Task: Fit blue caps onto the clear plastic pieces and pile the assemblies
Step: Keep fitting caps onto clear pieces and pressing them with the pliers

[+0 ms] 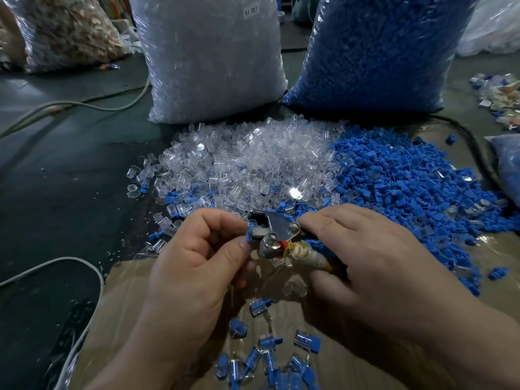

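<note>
My left hand pinches a blue cap between thumb and forefinger, just left of the frame's centre. I cannot tell whether a clear piece is already under it; my fingers hide that. My right hand is curled round the tape-wrapped handle of a metal hand tool. The tool's long axis runs from its head, at centre, down and right into my palm.

The cap sits right at the tool's head, touching it, so the left hand is much the nearer one. I judge the next move is a squeeze of the tool to seat the cap.

The finished assemblies lie low in the frame, straight below both hands, on the cardboard. That is a short drop for the left hand.

The loose clear pieces are heaped above my hands at centre. The loose blue caps spread to the right of them.
</note>
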